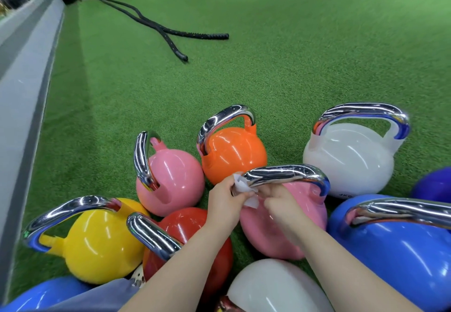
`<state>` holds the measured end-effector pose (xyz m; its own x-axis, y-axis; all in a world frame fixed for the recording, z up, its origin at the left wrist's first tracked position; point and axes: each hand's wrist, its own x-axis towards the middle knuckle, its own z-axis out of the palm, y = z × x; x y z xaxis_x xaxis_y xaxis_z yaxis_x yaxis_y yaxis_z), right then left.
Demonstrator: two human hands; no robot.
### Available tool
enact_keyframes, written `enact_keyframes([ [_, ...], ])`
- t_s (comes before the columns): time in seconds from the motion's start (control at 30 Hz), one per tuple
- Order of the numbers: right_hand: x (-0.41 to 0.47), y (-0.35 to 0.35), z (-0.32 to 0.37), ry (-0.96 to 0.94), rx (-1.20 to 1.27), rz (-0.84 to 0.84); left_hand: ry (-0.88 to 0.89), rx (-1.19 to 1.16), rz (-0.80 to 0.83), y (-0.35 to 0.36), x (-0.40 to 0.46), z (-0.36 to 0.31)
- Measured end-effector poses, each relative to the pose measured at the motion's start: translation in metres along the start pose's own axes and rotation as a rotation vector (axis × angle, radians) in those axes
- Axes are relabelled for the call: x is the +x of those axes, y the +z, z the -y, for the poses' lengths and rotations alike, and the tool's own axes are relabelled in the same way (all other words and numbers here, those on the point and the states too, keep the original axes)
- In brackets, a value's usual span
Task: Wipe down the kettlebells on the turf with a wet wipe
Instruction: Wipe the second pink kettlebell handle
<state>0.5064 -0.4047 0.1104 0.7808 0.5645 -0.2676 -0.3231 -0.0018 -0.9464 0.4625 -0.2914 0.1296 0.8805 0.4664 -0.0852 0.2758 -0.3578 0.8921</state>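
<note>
Left boundary: grey ledge [22, 106] running along the turf [268, 67], close beside the yellow kettlebell [97, 241]
Open room: broad bare turf ahead and to the right of the cluster; two black battle ropes [170, 31] lie well apart from it, far ahead
Kettlebells, counted by colour: pink 2, blue 3 (one large at right [395, 258], one partly cut off at far right, one at the lower left edge), white 2, orange 1 [234, 153], yellow 1, red 1 [192, 228]; ten in view, packed close, several touching
Item in work: near pink kettlebell [275, 228], centre of cluster, chrome handle [285, 175] uppermost
Wet wipe [244, 187]: white, wrapped on the left end of that chrome handle
Left hand [224, 202]: fingers curled, pinching the wipe against the handle end
Right hand [278, 204]: fingers curled on the lower part of the wipe, under the handle, over the pink body
Far pink kettlebell [170, 180]: left of the orange one, handle turned sideways
Far white kettlebell [349, 155]: upright, right rear of cluster
Near white kettlebell [275, 287]: bottom edge, between the forearms
</note>
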Motion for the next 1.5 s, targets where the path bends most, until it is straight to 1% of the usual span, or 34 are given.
enact_keyframes([
  [0.03,-0.002,0.0,0.001,-0.007,0.077,0.005,0.015,0.006,-0.002,0.0,0.0,-0.001],
  [0.1,-0.002,0.001,-0.001,-0.013,0.116,0.004,0.053,0.015,-0.002,-0.002,0.0,0.001],
  [0.2,0.003,0.004,0.0,-0.021,-0.07,0.023,0.076,0.07,0.041,-0.004,0.002,0.01],
  [0.3,0.01,0.003,0.001,-0.003,-0.207,0.058,-0.033,0.095,0.093,0.001,0.003,0.021],
  [0.4,0.016,0.005,-0.002,0.039,-0.31,0.078,-0.128,0.164,0.108,0.011,0.005,0.026],
  [0.5,0.019,0.013,-0.007,0.075,-0.371,0.042,-0.288,0.039,0.12,0.018,0.006,0.026],
  [0.6,0.02,0.016,0.004,0.088,-0.491,0.062,-0.435,-0.028,0.138,0.02,0.007,0.027],
  [0.67,0.021,0.014,0.005,0.11,-0.538,0.079,-0.46,-0.137,0.133,0.02,0.003,0.024],
  [0.73,0.021,0.014,0.006,0.142,-0.529,0.068,-0.424,-0.219,0.101,0.017,0.0,0.017],
  [0.77,0.02,0.014,0.005,0.151,-0.479,0.046,-0.378,-0.218,0.096,0.014,0.0,0.012],
  [0.83,0.017,0.014,0.003,0.137,-0.28,-0.006,-0.276,-0.177,0.122,0.008,0.003,0.007],
  [0.93,0.006,0.013,0.008,0.081,0.023,-0.039,-0.146,-0.046,0.128,-0.001,0.005,0.0],
  [1.07,0.001,0.014,0.011,0.082,0.251,-0.078,0.015,0.114,0.126,-0.01,0.006,-0.007],
  [1.2,-0.002,0.015,0.017,0.135,0.532,-0.097,0.105,0.226,0.138,-0.015,0.008,-0.023],
  [1.27,-0.004,0.016,0.021,0.167,0.74,-0.132,0.158,0.283,0.157,-0.013,0.01,-0.034],
  [1.37,-0.008,0.016,0.029,0.235,1.024,-0.196,0.255,0.451,0.221,-0.004,0.014,-0.054],
  [1.43,-0.011,0.014,0.031,0.255,1.106,-0.219,0.323,0.603,0.292,0.002,0.019,-0.066],
  [1.5,-0.013,0.012,0.032,0.266,1.15,-0.248,0.355,0.708,0.352,0.001,0.023,-0.073],
])
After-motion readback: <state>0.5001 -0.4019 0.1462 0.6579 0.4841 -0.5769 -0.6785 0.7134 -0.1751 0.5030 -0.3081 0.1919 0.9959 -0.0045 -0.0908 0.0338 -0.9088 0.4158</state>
